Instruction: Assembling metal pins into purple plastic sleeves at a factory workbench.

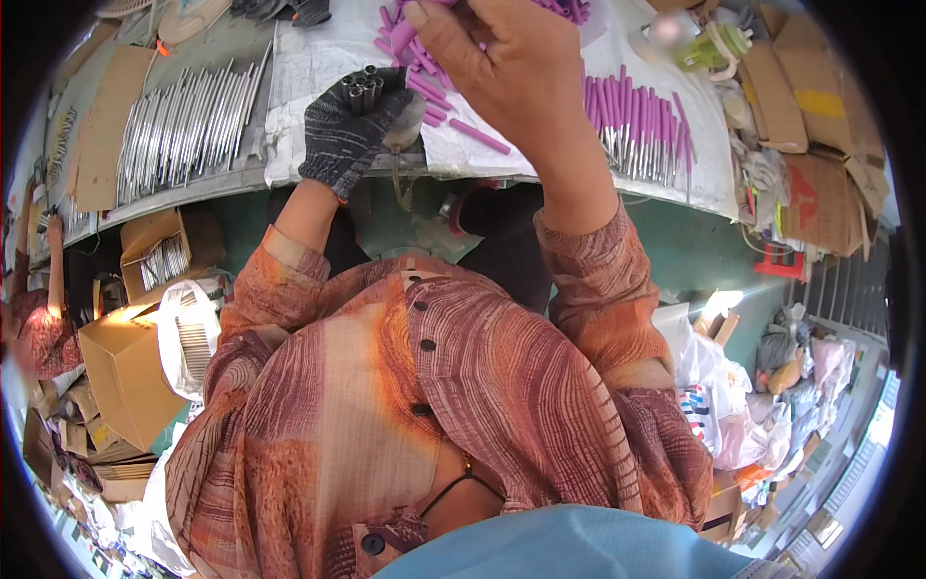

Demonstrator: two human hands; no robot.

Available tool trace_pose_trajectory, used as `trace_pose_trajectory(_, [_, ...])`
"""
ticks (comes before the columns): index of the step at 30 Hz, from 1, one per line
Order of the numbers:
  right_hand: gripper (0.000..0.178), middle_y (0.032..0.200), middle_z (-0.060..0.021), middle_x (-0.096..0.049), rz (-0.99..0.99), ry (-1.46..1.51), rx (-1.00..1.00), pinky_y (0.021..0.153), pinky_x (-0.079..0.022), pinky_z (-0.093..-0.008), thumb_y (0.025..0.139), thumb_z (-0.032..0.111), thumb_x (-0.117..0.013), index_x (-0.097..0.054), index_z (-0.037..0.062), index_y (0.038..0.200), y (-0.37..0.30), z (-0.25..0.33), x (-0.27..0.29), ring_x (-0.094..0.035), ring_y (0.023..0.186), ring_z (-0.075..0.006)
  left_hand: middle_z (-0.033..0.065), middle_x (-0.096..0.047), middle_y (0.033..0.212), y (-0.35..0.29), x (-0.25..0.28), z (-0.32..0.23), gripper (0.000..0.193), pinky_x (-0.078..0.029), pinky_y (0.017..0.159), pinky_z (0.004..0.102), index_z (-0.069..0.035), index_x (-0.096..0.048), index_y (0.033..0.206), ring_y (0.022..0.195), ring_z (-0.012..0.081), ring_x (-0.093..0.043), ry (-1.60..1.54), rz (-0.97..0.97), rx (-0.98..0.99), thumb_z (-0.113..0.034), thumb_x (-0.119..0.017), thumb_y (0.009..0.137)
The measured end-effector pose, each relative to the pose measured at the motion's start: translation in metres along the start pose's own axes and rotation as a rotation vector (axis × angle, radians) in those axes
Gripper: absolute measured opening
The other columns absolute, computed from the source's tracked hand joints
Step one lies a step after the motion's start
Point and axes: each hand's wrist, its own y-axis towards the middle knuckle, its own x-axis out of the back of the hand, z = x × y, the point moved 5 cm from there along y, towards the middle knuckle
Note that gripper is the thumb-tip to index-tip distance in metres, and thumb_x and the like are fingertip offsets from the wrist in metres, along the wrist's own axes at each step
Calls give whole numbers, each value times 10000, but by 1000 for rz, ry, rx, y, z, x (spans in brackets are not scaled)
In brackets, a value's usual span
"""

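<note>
My left hand (340, 145), in a dark grey knit glove, is closed round a small bundle of dark, shiny tubes (363, 89) whose round hollow ends point up. Bare, my right hand (516, 72) reaches over a heap of purple tubes (431, 85) at the far side of the table. Its thumb shows beside the purple pieces, while the fingertips run past the upper edge, so I cannot see what they touch. One loose purple tube (479, 136) lies on the white sheet between my hands. A pale rounded thing (403, 127) sits by my left glove.
Thin metal rods (188, 125) lie in a row at the left. Rods with purple sleeves (637, 116) line the sheet (699, 188) at the right. Cardboard boxes (125, 372) stand on the floor at left, near another person (48, 328). Plastic bags (743, 405) are piled at right.
</note>
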Motion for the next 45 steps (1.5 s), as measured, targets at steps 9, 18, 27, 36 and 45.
trace_pose_trajectory(9, [164, 730, -119, -592, -163, -80, 165, 565, -454, -268, 807, 26, -593, -596, -25, 963, -10, -2, -3, -581, 606, -191, 61, -657, 870, 1, 3, 30, 232, -471, 644, 244, -1, -647, 1012, 745, 113, -592, -324, 26, 88, -42, -668, 784])
trace_pose_trajectory(18, [174, 703, -99, -611, -61, 76, -86, 572, -475, -302, 850, 218, -588, -618, 47, 857, -35, -31, -43, -596, 613, -233, 104, -651, 937, -7, 7, 16, 313, -520, 719, 294, 13, -593, 1093, 821, 177, -633, -508, 80, 334, -59, -657, 796])
trace_pose_trajectory(27, [284, 682, -60, -588, 82, 450, -421, 609, -446, -262, 932, 197, -401, -552, 5, 788, -39, -56, -67, -564, 640, -123, 89, -583, 1143, -5, 12, 68, 352, -421, 942, 397, -53, -533, 1176, 1088, 227, -536, -1165, -28, 659, -199, -568, 858])
trace_pose_trajectory(36, [187, 733, -83, -580, -442, -304, -127, 614, -445, -333, 872, 206, -500, -516, 20, 893, -41, -97, -30, -549, 648, -206, 96, -580, 837, -24, 27, 81, 242, -520, 826, 469, -39, -616, 1018, 847, 224, -584, -1098, -206, 741, -134, -661, 800])
trace_pose_trajectory(45, [367, 944, -171, -574, 370, -1150, -615, 713, -481, -456, 696, 213, -608, -531, 32, 1006, -196, -230, 76, -603, 860, -351, 42, -587, 808, -35, 51, 82, 182, -535, 817, 421, -60, -625, 972, 846, 182, -613, -1048, -243, 666, -128, -666, 808])
